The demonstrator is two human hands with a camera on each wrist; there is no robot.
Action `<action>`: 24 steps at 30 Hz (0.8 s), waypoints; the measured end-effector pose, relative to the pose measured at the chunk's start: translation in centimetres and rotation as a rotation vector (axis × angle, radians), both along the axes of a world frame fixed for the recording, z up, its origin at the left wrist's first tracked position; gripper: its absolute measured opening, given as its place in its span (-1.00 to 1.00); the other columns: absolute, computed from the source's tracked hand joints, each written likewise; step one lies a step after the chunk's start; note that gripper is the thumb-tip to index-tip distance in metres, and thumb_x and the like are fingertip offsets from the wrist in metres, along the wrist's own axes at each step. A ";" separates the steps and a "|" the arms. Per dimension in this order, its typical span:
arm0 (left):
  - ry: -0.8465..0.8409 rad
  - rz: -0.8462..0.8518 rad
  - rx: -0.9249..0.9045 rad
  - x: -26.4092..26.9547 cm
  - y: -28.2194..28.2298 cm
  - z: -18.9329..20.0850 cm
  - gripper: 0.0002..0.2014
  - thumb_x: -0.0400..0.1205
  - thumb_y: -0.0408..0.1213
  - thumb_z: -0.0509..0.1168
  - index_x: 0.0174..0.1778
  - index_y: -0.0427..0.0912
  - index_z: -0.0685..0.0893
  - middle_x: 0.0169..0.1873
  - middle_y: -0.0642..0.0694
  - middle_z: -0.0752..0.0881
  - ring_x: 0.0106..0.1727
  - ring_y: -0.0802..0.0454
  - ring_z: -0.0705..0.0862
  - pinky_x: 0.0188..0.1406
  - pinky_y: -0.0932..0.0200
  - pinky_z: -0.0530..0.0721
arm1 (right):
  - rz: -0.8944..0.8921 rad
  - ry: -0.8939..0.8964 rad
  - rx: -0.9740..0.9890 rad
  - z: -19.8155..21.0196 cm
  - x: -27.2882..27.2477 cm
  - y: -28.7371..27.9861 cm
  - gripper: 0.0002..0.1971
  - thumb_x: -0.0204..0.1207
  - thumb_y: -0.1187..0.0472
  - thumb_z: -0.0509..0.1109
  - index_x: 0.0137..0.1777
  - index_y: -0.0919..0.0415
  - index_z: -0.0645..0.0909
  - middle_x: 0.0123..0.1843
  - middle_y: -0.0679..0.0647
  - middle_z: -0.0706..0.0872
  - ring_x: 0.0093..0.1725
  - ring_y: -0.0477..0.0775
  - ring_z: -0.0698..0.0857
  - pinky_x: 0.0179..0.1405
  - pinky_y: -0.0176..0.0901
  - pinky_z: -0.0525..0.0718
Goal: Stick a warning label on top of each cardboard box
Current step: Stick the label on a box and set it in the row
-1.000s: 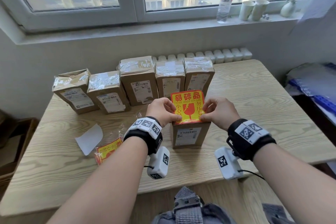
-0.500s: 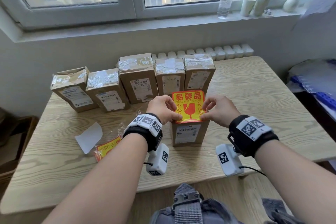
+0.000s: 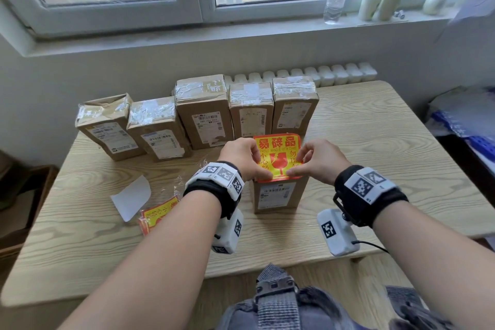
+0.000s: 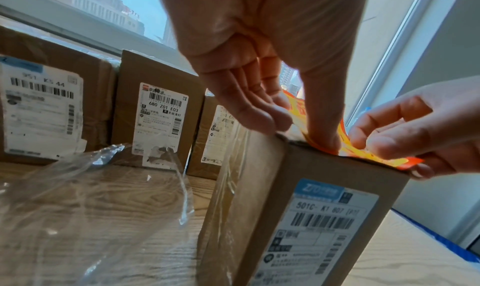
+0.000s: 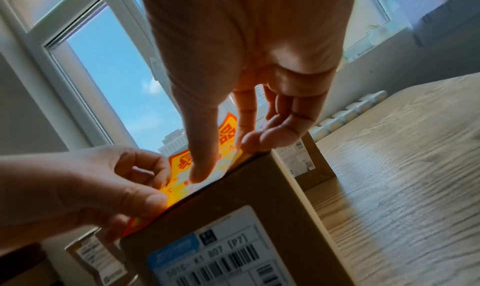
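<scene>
Hands [image 3: 242, 159] pressing label [image 3: 278, 153] (yellow) onto box [image 3: 278, 197].

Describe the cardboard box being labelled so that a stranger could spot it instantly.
On the wooden table, five boxes stand in a row near the window. The cardboard box stands alone in front of that row, nearer the person. Only it has a red-and-yellow warning label on top.
</scene>
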State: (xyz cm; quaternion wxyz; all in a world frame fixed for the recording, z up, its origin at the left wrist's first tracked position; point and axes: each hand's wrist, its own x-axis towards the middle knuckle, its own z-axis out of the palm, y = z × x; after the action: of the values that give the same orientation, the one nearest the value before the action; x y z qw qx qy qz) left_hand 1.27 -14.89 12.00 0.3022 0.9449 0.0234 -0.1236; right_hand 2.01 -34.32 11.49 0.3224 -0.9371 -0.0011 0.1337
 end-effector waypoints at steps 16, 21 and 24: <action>0.035 0.093 -0.078 2.4 0.2 -0.3 0.16 0.16 0.18 0.63 0.64 0.01 0.19 0.55 -0.11 0.35 0.52 -0.10 0.42 0.46 -0.15 0.49 | 0.074 0.017 0.002 -0.5 2.1 2.3 0.11 0.21 -0.19 0.62 0.66 0.11 0.08 0.61 0.12 0.35 0.55 0.12 0.40 0.50 0.13 0.46; 0.067 0.149 -0.206 2.4 0.7 -2.5 -0.19 0.25 0.01 0.65 0.42 0.02 0.51 0.27 0.03 0.67 0.25 0.07 0.65 0.30 0.00 0.64 | -0.043 0.103 0.236 -2.2 3.1 0.9 -0.27 0.34 -0.02 0.60 0.47 0.06 0.39 0.25 -0.03 0.61 0.11 -0.04 0.63 -0.04 -0.14 0.70; 0.035 0.226 -0.280 2.9 1.1 -3.1 -0.58 0.40 -0.02 0.57 0.16 0.03 0.71 0.09 0.07 0.76 0.07 0.14 0.71 0.12 0.10 0.71 | -0.142 0.041 0.312 -3.4 4.0 0.5 -0.66 0.48 0.03 0.51 0.21 0.04 0.57 0.14 0.03 0.71 -0.07 -0.05 0.71 -0.15 -0.11 0.76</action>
State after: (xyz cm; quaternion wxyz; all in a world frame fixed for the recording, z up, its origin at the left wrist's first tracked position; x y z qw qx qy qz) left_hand 4.13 -13.81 8.90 0.4422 0.8827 0.1175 -0.1073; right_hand 6.00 -33.85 8.06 0.4724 -0.8705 0.0509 0.1280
